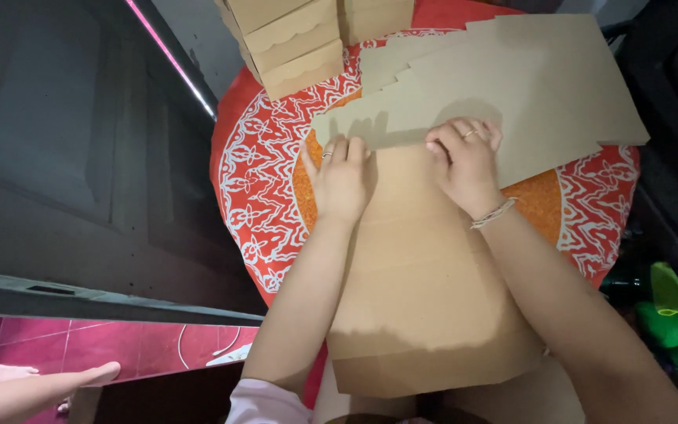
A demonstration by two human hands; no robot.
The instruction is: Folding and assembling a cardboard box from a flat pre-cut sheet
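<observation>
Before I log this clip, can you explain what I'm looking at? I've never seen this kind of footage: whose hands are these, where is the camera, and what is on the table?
There is no machine here. The single picture comes from a camera worn on a person's head, looking down at their own two bare hands. The left hand and the right hand both press flat on a flat brown cardboard sheet that runs from the table toward the person's body. Neither hand grips anything; the fingers lie spread on the cardboard. More flat cardboard sheets lie beyond the hands. At the far edge stands a stack of folded cardboard boxes. All this rests on a round table with a red patterned cloth. At the lower left, another person's arm shows above a pink tiled floor.
</observation>
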